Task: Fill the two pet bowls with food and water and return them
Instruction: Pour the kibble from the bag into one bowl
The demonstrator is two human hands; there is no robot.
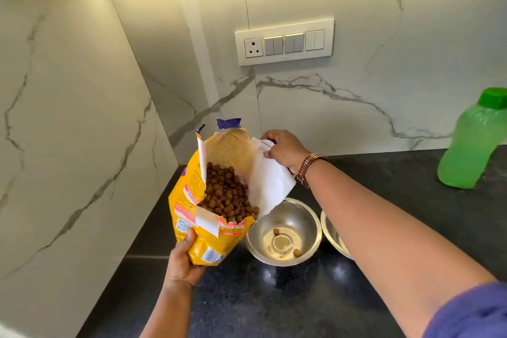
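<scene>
Here, from the head view, a yellow pet food bag (192, 217) is tilted over the dark desk (384, 195), its torn mouth open toward the camera and brown kibble (227, 195) heaped at the lip. The left hand (182, 261) is wrapped around the bag's lower end from beneath. The right hand (285, 148), a brown-strapped watch (308, 169) on its wrist, pinches the white inner flap (271, 181) of the torn top, holding it open. Just beside and below the bag's mouth stands a steel bowl (284, 230) on the desk, with two kibble pieces on its bottom. A second steel bowl (333, 236) sits touching or nearly touching it on the right, mostly hidden behind the right forearm. A green bottle (474, 143) with a green cap stands well apart at the right, near the marble wall, which carries a switch panel (284, 41).
</scene>
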